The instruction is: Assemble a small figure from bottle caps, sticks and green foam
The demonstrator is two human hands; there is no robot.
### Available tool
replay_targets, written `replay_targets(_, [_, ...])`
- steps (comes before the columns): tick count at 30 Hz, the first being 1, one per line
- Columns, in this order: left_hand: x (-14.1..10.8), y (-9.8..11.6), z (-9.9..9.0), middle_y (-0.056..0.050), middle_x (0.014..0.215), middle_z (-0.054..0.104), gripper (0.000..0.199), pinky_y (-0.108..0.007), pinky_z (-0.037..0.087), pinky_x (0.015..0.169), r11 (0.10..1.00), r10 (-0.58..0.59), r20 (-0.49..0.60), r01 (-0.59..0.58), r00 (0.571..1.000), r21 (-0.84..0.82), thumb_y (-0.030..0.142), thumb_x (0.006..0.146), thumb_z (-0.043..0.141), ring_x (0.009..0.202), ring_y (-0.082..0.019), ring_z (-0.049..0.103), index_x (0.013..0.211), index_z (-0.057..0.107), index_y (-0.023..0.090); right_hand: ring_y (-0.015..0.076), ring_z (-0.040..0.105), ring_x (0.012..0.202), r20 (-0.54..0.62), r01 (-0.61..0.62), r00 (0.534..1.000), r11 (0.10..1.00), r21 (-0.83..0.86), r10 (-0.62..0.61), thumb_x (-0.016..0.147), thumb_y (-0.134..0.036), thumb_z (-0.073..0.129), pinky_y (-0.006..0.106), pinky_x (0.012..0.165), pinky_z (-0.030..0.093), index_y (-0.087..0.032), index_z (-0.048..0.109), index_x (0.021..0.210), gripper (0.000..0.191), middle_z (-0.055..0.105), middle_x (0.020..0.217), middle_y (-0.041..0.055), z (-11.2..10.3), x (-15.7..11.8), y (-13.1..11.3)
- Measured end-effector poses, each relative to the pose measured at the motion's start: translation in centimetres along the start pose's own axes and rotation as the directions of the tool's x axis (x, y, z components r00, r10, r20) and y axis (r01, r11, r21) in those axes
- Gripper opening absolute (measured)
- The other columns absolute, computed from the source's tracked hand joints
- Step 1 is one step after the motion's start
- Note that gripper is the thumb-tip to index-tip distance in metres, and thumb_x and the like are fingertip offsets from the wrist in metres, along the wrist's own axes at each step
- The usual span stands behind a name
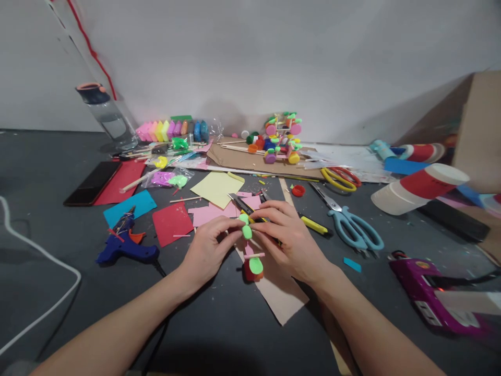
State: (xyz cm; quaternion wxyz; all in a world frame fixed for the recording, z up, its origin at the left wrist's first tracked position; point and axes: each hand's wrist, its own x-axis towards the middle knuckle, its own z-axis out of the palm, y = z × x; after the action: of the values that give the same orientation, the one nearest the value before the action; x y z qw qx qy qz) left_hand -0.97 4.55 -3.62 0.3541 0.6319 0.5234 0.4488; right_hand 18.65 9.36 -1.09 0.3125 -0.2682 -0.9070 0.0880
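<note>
My left hand (209, 248) and my right hand (291, 240) meet over a small craft model at the middle of the table. Between their fingertips are bright green clay pieces (247, 232), pinched from both sides. Nearer to me, the model shows a light green disc (255, 266), a thin pinkish stick (254, 255) and a red piece (249, 274) that looks like a bottle cap. A strip of tan cardboard (284, 297) lies under the right hand. Yellow-and-black cutters (315, 224) lie just beyond the hands, partly hidden by the fingers.
At the left are a blue glue gun (127, 245), a phone (94, 183) and a water bottle (111, 117). Blue scissors (348, 222), paper cups (415, 189) and a purple power strip (434, 297) are at the right. Behind stands a finished-looking colourful stick model (282, 137).
</note>
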Motion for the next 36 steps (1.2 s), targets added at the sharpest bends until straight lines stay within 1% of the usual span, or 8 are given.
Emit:
replay_targets(4, [0.02, -0.07, -0.03, -0.004, 0.098, 0.076, 0.015, -0.029, 0.054, 0.083, 1.000, 0.003, 0.003, -0.003, 1.000, -0.002, 0.021, 0.091, 0.061, 0.090, -0.018, 0.070, 0.101, 0.073, 0.021, 0.0258, 0.057, 0.111, 0.006, 0.001, 1.000, 1.000, 0.000, -0.001, 0.094, -0.016, 0.055, 0.050, 0.097, 0.049, -0.022, 0.074, 0.097, 0.020, 0.072, 0.105, 0.0077, -0.03, 0.08, -0.17])
replay_targets(9, [-0.06, 0.12, -0.14, -0.006, 0.103, 0.075, 0.018, -0.030, 0.054, 0.086, 1.000, -0.001, 0.008, 0.001, 1.000, 0.003, 0.022, 0.091, 0.063, 0.093, -0.018, 0.069, 0.107, 0.071, 0.020, 0.0272, 0.055, 0.113, 0.007, -0.013, 1.000, 1.000, -0.025, 0.013, 0.093, -0.018, 0.058, 0.051, 0.099, 0.046, -0.021, 0.073, 0.096, 0.016, 0.071, 0.107, 0.0084, -0.13, -0.07, 0.02])
replay_targets(13, [-0.14, 0.39, -0.11, -0.004, 0.095, 0.073, 0.025, -0.029, 0.053, 0.080, 1.000, 0.014, 0.029, -0.014, 0.999, 0.021, 0.022, 0.085, 0.070, 0.085, -0.017, 0.067, 0.110, 0.070, 0.019, 0.0280, 0.053, 0.115, 0.031, -0.006, 1.000, 1.000, -0.029, 0.007, 0.092, -0.023, 0.062, 0.052, 0.100, 0.045, -0.020, 0.072, 0.100, 0.013, 0.070, 0.110, 0.0089, -0.27, -0.08, 0.19])
replay_targets(16, [-0.13, 0.41, 0.02, -0.003, 0.094, 0.070, 0.029, -0.028, 0.052, 0.080, 0.999, 0.035, 0.043, -0.036, 0.998, 0.030, 0.020, 0.083, 0.073, 0.085, -0.016, 0.065, 0.111, 0.069, 0.019, 0.0279, 0.053, 0.116, 0.048, 0.004, 0.999, 1.000, -0.025, -0.002, 0.093, -0.025, 0.063, 0.052, 0.100, 0.045, -0.020, 0.071, 0.104, 0.014, 0.070, 0.112, 0.0088, -0.30, -0.06, 0.22])
replay_targets(21, [-0.08, 0.45, 0.10, -0.003, 0.089, 0.068, 0.024, -0.029, 0.051, 0.078, 0.998, 0.049, 0.043, -0.050, 0.998, 0.035, 0.019, 0.085, 0.070, 0.080, -0.016, 0.063, 0.109, 0.070, 0.020, 0.0271, 0.054, 0.114, 0.050, 0.013, 0.999, 1.000, -0.013, -0.013, 0.093, -0.024, 0.062, 0.052, 0.099, 0.046, -0.020, 0.070, 0.105, 0.015, 0.070, 0.110, 0.0091, -0.02, -0.09, 0.31])
replay_targets(25, [-0.13, 0.68, -0.01, -0.003, 0.090, 0.070, 0.023, -0.029, 0.052, 0.079, 0.999, 0.043, 0.044, -0.044, 0.998, 0.016, 0.018, 0.084, 0.070, 0.080, -0.016, 0.064, 0.107, 0.071, 0.021, 0.0271, 0.055, 0.114, 0.054, 0.011, 0.998, 1.000, 0.000, -0.011, 0.093, -0.024, 0.062, 0.053, 0.099, 0.047, -0.021, 0.071, 0.104, 0.014, 0.071, 0.109, 0.0093, -0.06, -0.09, 0.40])
replay_targets(31, [-0.21, 0.63, -0.08, -0.003, 0.090, 0.071, 0.022, -0.029, 0.053, 0.077, 0.998, -0.041, 0.032, 0.042, 0.999, -0.048, 0.022, 0.086, 0.066, 0.080, -0.016, 0.065, 0.108, 0.068, 0.019, 0.0262, 0.055, 0.114, 0.062, -0.001, 0.998, 1.000, 0.008, 0.000, 0.093, -0.023, 0.060, 0.051, 0.099, 0.048, -0.022, 0.071, 0.102, 0.014, 0.071, 0.109, 0.0086, -0.41, -0.06, 0.47])
replay_targets(36, [-0.17, 0.52, -0.08, 0.000, 0.078, 0.067, 0.009, -0.026, 0.051, 0.067, 0.986, -0.133, 0.041, 0.137, 0.990, -0.095, 0.027, 0.087, 0.065, 0.071, -0.014, 0.063, 0.090, 0.064, 0.018, 0.0247, 0.056, 0.110, 0.055, 0.000, 0.998, 1.000, 0.009, -0.001, 0.093, -0.022, 0.061, 0.048, 0.098, 0.048, -0.021, 0.070, 0.091, 0.009, 0.071, 0.104, 0.0075, -0.25, -0.01, 0.55])
